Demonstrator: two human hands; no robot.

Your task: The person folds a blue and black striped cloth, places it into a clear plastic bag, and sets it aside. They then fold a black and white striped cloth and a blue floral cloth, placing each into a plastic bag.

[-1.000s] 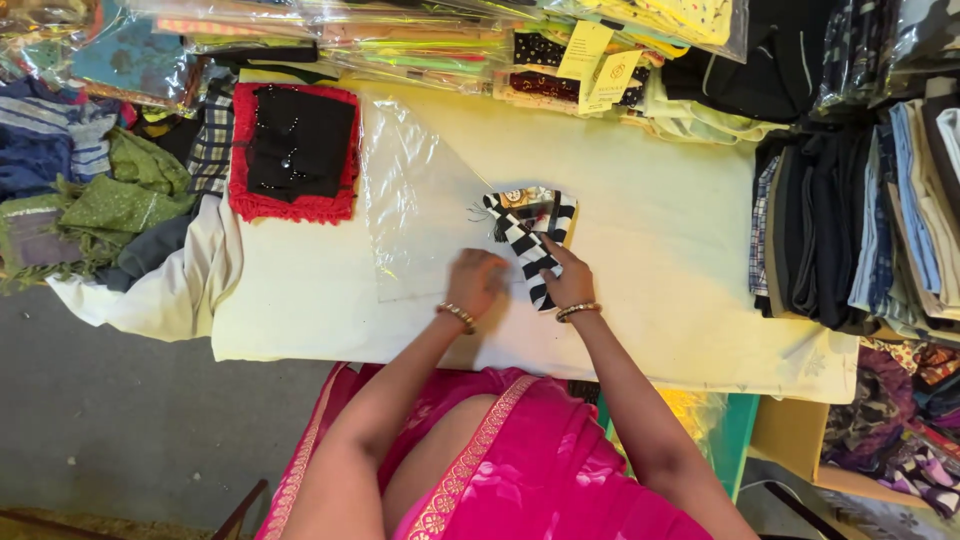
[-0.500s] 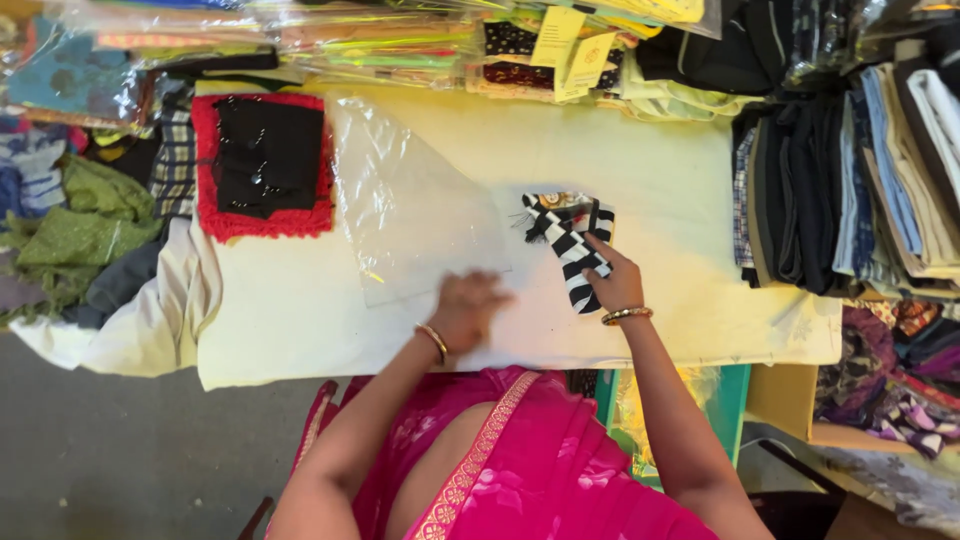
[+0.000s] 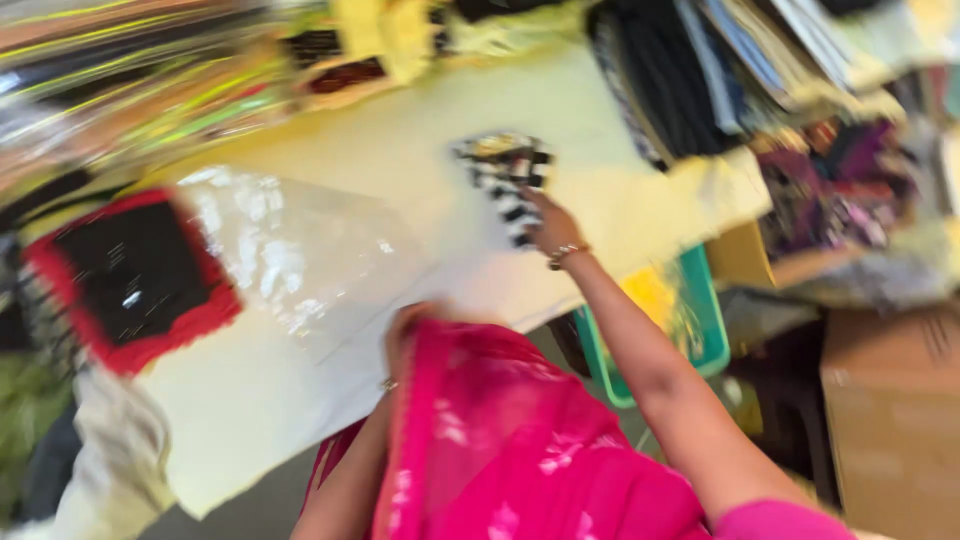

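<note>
While my right hand (image 3: 553,228) rests its fingers flat on the black-and-white striped cloth (image 3: 503,178) at one o'clock on the worktop (image 3: 420,150), my left hand (image 3: 400,330) touches the clear plastic bag (image 3: 290,255); whether its fingers are together, I cannot tell.

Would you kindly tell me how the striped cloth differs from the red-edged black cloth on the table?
The striped cloth is black-and-white banded; the red-edged black cloth is plain black inside a red border. The striped cloth looks smaller and lies under the right hand; the red-edged one lies untouched, far left. Both rest flat on the pale table.
</note>
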